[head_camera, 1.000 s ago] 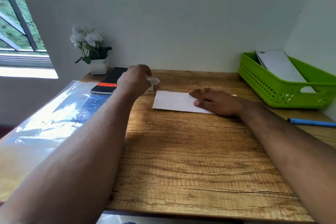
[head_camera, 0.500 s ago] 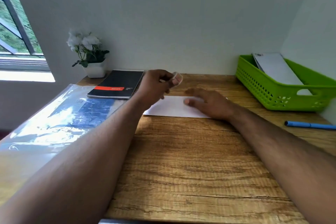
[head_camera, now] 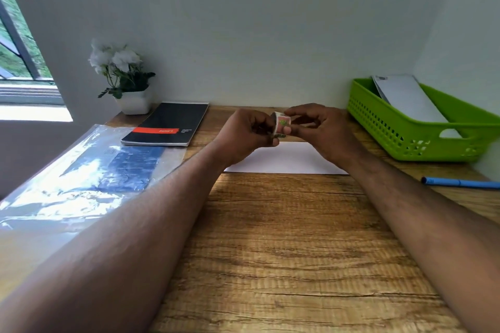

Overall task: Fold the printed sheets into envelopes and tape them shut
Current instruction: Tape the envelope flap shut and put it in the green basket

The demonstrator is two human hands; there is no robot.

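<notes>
1. Both hands have left the desk since the earlier frames: my left hand (head_camera: 247, 132) has carried the tape roll (head_camera: 281, 124) in from near the notebook (head_camera: 169, 124), and my right hand (head_camera: 316, 127) has lifted off the folded sheet (head_camera: 286, 159) to meet it.
2. Left fingers are curled round the roll, gripping it from the side. Right fingertips are bent in against its face, pinching or picking at it; whether they have the loose end, I cannot tell.
3. The folded sheet lies flat on the desk (head_camera: 284, 238) just under my hands, with nothing holding it down.
4. Risk: with no hand on it, the flap could spring open or the sheet could slide while I fuss with the tape.
5. Risk: if I tug hard, the strip may tear crooked or stick to my own fingers.
6. Risk: the roll is small and held high; a slip would drop it onto the sheet or let it roll toward the green basket (head_camera: 400, 127).
</notes>
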